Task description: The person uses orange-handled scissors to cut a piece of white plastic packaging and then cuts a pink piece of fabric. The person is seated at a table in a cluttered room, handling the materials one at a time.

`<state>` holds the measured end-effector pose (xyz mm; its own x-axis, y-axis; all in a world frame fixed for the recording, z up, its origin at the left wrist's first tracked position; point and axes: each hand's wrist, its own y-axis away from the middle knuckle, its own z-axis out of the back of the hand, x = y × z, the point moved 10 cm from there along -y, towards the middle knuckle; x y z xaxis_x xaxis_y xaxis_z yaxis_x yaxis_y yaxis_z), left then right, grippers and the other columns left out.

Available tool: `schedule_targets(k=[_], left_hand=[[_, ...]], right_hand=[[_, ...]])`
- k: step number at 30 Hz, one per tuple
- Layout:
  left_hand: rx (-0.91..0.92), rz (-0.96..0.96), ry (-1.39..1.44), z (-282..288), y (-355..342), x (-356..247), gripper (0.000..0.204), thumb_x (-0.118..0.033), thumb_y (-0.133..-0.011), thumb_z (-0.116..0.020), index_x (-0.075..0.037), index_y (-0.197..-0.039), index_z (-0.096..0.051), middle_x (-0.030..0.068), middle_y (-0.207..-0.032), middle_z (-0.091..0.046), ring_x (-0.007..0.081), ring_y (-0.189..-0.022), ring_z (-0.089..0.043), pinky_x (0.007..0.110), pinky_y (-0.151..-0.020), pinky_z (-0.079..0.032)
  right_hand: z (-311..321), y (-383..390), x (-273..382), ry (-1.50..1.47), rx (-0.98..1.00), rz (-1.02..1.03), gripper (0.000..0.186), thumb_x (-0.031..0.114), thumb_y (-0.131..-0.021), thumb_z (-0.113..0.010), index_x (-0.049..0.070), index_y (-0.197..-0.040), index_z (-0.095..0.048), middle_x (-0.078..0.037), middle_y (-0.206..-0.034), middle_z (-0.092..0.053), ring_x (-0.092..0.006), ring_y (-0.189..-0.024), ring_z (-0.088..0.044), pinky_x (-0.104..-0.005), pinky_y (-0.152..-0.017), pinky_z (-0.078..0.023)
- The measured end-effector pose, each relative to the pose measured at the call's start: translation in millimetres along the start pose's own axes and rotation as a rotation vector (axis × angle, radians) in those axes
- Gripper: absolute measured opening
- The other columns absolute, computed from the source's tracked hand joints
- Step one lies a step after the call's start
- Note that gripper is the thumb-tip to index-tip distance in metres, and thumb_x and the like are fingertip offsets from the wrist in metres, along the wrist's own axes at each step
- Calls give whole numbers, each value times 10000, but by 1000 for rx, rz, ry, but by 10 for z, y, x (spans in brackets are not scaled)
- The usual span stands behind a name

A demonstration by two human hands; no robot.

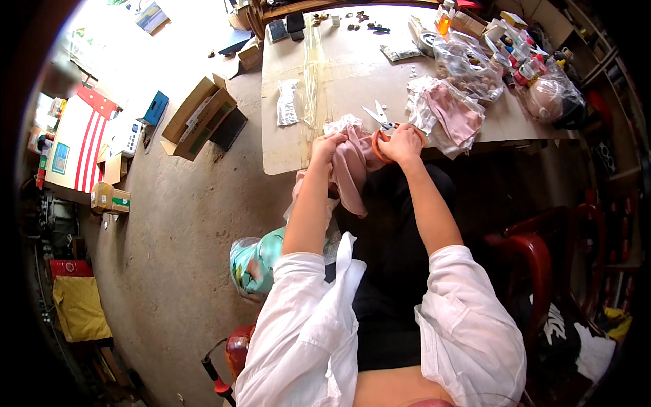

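Observation:
Pale pink cloth (pixel 351 175) with white lace at its top hangs over the table's front edge and down toward my lap. My left hand (pixel 327 147) is closed on its upper left part. Orange-handled scissors (pixel 379 117) are in my right hand (pixel 405 144), whose fingers are wrapped round the handles. Their blades stand apart and point away from me over the table, just right of the lace. Whether my right fingers also touch the cloth, I cannot tell. A second pink and white cloth (pixel 453 114) lies to the right of my right hand.
On the table (pixel 285 152) are a white lace strip (pixel 287 103), a clear bag of small brown things (pixel 468 68) and several bottles at the far right. An open cardboard box (pixel 196 119) stands on the floor at left. A red-brown chair (pixel 532 261) is at my right.

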<state>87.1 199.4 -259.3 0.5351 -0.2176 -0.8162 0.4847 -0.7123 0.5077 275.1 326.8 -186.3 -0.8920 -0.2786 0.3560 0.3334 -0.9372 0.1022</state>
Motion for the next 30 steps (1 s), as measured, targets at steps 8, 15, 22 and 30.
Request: schedule_targets(k=[8,15,22,30], left_hand=[[3,-45,4,-2,7,-21,169,-42,-712,-674,-1,-875,-690,59,-765,-657,133,-687,-594,245,-638,-465],[7,-1,43,-67,8,-6,206,-37,-720,-675,5,-922,-676,72,-815,-660,146,-707,-598,256,-644,-469],[201,71,131,-244,261,-96,231,-82,-853,-584,-53,-1081,-604,71,-943,-636,174,-809,-616,326,-701,-524],[395,-95,401,-157,222,-239,281,-83,-925,-481,-65,-1201,-533,81,-1080,-615,192,-959,-610,321,-802,-526]], right_hand=[[-243,-220,-44,-288,219,14,1010,761,-649,-543,-123,-1137,-532,-322,-1087,-571,-380,-1069,-566,-393,-901,-457],[-203,-272,-157,-428,6,45,709,619,-763,-574,-80,-878,-610,-232,-794,-637,-344,-790,-637,-386,-698,-491],[-174,85,7,-813,-82,152,379,334,-818,-655,-37,-815,-581,-150,-704,-625,-257,-645,-604,-346,-617,-465],[-386,385,569,-774,68,407,224,119,-768,-644,-9,-920,-538,-128,-861,-618,-202,-818,-608,-301,-708,-458]])
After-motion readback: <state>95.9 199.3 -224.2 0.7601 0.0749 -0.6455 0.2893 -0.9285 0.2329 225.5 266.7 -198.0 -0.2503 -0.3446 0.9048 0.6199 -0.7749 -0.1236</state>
